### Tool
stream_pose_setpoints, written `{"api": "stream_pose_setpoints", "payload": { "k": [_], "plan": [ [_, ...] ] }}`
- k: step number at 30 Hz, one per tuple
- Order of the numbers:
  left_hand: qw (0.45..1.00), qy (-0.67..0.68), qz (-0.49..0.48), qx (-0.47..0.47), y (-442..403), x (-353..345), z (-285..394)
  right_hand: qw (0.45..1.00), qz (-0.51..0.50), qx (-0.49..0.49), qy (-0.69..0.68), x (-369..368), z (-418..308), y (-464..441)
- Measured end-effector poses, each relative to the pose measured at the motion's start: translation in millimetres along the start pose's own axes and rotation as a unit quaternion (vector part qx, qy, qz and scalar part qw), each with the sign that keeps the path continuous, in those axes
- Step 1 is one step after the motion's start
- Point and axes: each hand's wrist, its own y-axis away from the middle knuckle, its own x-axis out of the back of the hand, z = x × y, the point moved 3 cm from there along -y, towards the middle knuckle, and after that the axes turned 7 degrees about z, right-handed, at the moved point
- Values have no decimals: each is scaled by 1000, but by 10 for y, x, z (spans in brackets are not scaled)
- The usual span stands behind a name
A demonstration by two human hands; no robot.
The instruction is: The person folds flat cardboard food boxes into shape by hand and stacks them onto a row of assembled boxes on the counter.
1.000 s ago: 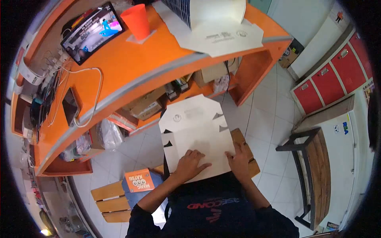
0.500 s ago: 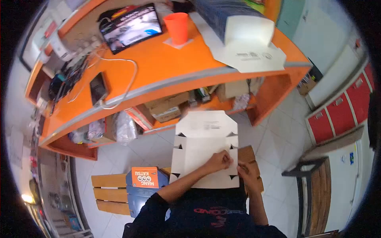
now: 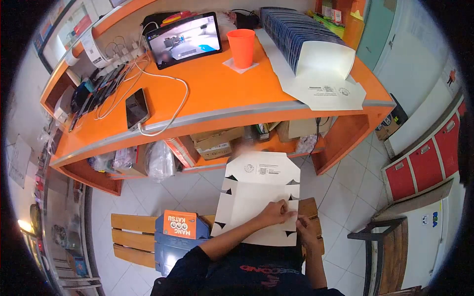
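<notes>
A flat cream cardboard sheet with dark notches along both sides and printing at its far end lies over my lap. Across it reaches my left hand, its fingers curled together near the sheet's right edge. Just to the right, my right hand has its fingers bent in at that same edge. What either hand pinches is too small to make out. Left of my lap, a dark blue printed box sheet with an orange label rests on a slatted wooden bench.
The orange counter ahead holds a tablet, an orange cup, a phone, cables and a long row of folded cardboard. Boxes fill its lower shelf. A wooden chair stands right, near red lockers.
Both hands have come together at the sheet's right edge, and their spread fingers have curled in. The sheet has tilted slightly. The camera view has shifted, showing more of the counter.
</notes>
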Motion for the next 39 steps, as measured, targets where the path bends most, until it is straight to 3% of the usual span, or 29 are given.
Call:
{"api": "stream_pose_setpoints", "payload": {
  "k": [2,9,11,14,17,20,21,24,26,27,28,29,31,34,37,39],
  "plan": [
    [999,-48,-2,-8,15,21,65,994,13,-74,-78,-77,-73,77],
    [969,-232,10,-87,159,-111,237,990,-23,-23,-137,253,551,-207],
    [972,-219,30,-76,166,-188,187,982,-34,-50,-181,143,364,-146],
    [971,-223,42,-72,144,-244,125,990,-26,-11,-136,120,253,-103],
    [978,-201,23,-57,139,-222,140,979,1,-105,-175,250,454,-179],
    [983,-169,-1,-70,139,-143,160,974,-18,-90,-208,49,110,-49],
    [984,-159,-8,-79,136,-120,164,984,-1,-57,-170,42,90,-65],
    [994,-101,-45,15,107,-87,106,997,56,52,-30,65,58,-91],
    [998,-53,19,-3,156,16,146,981,100,136,91,60,-78,-110],
    [998,-29,49,-9,196,84,167,950,137,145,239,54,-180,-94],
    [996,-77,16,34,212,154,160,897,169,146,382,-40,-414,-29],
    [994,99,-13,46,215,158,-26,823,191,135,518,-127,-577,69],
    [954,262,-38,140,353,310,101,849,203,303,382,-306,-811,207],
    [901,400,-102,136,396,302,91,888,66,308,335,-542,-977,309],
    [933,321,-112,115,443,238,186,964,-26,128,232,-550,-767,184],
    [939,304,-110,116,425,201,177,981,-33,83,171,-489,-670,110]
  ]
}}
